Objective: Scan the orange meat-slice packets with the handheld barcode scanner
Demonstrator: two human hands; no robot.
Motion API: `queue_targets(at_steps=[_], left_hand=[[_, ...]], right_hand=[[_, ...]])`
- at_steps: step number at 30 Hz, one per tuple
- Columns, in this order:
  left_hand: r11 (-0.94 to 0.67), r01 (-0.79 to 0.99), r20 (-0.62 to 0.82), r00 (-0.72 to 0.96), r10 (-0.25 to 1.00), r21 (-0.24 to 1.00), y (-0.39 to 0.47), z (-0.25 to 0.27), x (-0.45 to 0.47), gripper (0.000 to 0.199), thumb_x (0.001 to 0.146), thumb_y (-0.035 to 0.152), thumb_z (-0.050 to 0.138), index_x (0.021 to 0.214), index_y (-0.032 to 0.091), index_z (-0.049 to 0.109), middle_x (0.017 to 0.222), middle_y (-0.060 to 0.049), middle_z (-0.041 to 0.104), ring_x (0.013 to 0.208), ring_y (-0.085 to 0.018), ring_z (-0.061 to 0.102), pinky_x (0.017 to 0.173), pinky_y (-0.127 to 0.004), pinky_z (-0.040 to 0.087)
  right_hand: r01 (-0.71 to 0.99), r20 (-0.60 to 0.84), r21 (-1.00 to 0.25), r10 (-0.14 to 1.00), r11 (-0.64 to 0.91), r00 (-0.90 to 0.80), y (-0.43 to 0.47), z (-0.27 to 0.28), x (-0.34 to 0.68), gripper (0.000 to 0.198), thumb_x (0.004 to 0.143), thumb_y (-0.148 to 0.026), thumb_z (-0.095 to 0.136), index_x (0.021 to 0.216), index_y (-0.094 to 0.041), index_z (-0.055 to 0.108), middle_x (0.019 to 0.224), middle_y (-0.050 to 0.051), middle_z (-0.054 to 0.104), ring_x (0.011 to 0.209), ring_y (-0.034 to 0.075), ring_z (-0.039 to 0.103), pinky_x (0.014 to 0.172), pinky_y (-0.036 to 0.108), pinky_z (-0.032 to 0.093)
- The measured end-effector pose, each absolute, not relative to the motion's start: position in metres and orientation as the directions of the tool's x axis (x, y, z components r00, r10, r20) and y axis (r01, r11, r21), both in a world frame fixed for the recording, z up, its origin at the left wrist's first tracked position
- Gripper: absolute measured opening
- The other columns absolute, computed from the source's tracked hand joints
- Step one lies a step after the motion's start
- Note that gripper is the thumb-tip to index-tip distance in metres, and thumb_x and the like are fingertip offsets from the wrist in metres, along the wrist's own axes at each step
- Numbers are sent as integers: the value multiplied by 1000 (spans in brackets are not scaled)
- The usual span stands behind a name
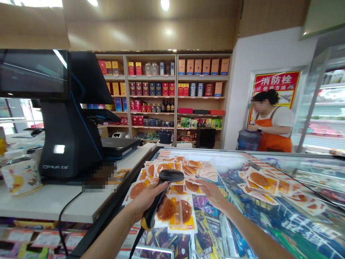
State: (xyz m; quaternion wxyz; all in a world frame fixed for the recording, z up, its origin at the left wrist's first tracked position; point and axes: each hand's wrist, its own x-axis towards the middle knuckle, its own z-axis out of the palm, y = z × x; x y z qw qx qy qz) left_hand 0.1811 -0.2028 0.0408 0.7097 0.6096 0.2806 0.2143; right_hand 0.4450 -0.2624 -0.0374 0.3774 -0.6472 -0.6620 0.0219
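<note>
A person's left hand (145, 199) clasps a barcode scanner (171, 175) while the right hand (214, 193), its hold unclear, extends over patty packets (185, 211) grouped atop a glass-topped case (215, 151), work apparently under way, finished and remaining packs indistinguishable.

"QIHUA", w/ illegible smaller chars. alongside, is printed on the base of the POS terminal (71, 136). "消防栓" (hdg.) is borne in white on the red wall sign (292, 84), w/ "使用方法" set below. Lettering on food packets (182, 215) & shelf boxes (198, 67) can't be read, i.e. too sm. or blurred.
</note>
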Motion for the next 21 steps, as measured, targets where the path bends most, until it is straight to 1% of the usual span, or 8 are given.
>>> queue_targets(at_steps=[3, 5, 6, 8, 10, 15, 18, 21], left_hand=[[173, 52, -150, 766, 625, 984, -207, 44, 187, 32, 68, 48, 46, 70, 18, 38, 52, 4, 48, 40, -6, 44, 39, -17, 29], [169, 64, -156, 774, 614, 984, -211, 48, 191, 32, 67, 49, 46, 70, 18, 37, 52, 5, 48, 40, -6, 44, 39, -17, 29], [165, 68, -156, 776, 611, 984, -212, 50, 194, 32, 67, 49, 47, 71, 18, 37, 52, 5, 48, 39, -5, 44, 39, -17, 30], [156, 74, -155, 780, 607, 985, -216, 55, 198, 33, 67, 49, 47, 72, 18, 38, 52, 4, 49, 39, -5, 44, 39, -17, 30], [149, 79, -154, 786, 599, 986, -219, 60, 202, 33, 66, 50, 47, 74, 18, 40, 53, 4, 50, 39, -5, 44, 40, -17, 31], [116, 95, -145, 806, 574, 989, -225, 69, 208, 34, 66, 51, 46, 67, 17, 42, 51, 3, 50, 38, -5, 44, 37, -16, 30], [107, 85, -131, 815, 564, 991, -228, 72, 210, 34, 66, 51, 46, 64, 17, 42, 50, 3, 49, 37, -5, 43, 37, -16, 30], [118, 74, -127, 823, 554, 990, -230, 73, 213, 33, 65, 50, 47, 65, 17, 42, 49, 4, 48, 37, -5, 43, 37, -16, 31]], right_hand=[[651, 444, -758, 758, 34, 478, -268, -31, 464, 46, 75, -45, 29, 92, -13, 56, 84, 10, 63, 80, 24, 56, 73, 38, 42], [420, 340, -906, 694, 59, 635, -268, -26, 475, 44, 71, -48, 33, 87, -13, 56, 77, 9, 64, 71, 23, 58, 62, 35, 45], [296, 277, -951, 687, 94, 671, -268, -25, 480, 42, 69, -48, 36, 87, -14, 55, 76, 8, 64, 70, 23, 58, 58, 33, 46], [92, 176, -983, 697, 157, 695, -267, -23, 487, 39, 66, -46, 42, 88, -16, 53, 78, 7, 64, 70, 22, 59, 55, 31, 47], [-16, 136, -979, 712, 202, 689, -265, -25, 491, 36, 64, -44, 46, 87, -17, 53, 78, 6, 65, 72, 22, 59, 57, 31, 47], [-67, 167, -956, 719, 286, 675, -261, -34, 500, 38, 62, -44, 50, 88, -16, 53, 78, 6, 65, 74, 23, 59, 64, 34, 46], [-37, 188, -956, 705, 291, 683, -259, -35, 504, 40, 61, -45, 51, 89, -16, 54, 78, 6, 65, 76, 23, 59, 67, 33, 45], [22, 211, -963, 708, 267, 673, -259, -32, 505, 43, 62, -47, 49, 91, -16, 54, 80, 6, 65, 76, 22, 59, 66, 32, 45]])
